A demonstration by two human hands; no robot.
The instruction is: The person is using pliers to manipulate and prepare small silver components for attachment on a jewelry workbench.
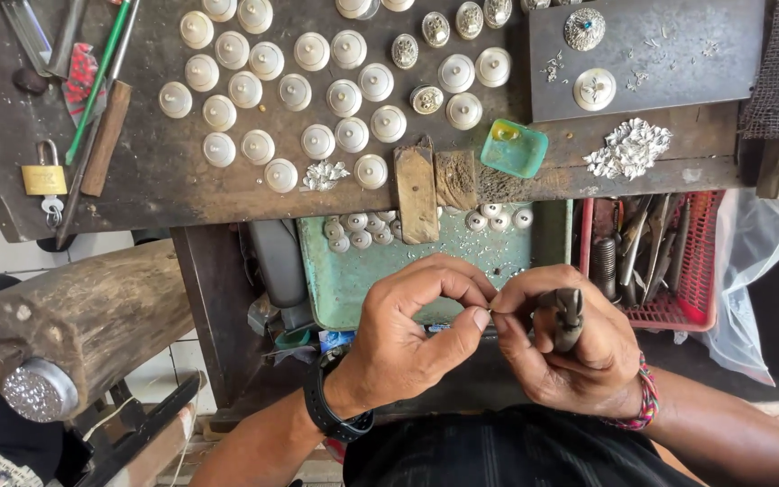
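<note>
A tiny silvery metal piece (490,312), too small to make out, sits pinched between the thumb and forefinger of the left hand (407,338), right at the jaws of dark metal pliers (563,316) gripped in the closed right hand (570,347). Both hands meet above a green metal tray (362,280) holding small silver domes (358,231). Beyond, the dark wooden surface (155,189) carries rows of round silver-white domed buttons (317,90), a brass padlock (43,179) and a turquoise plastic dish (514,148).
</note>
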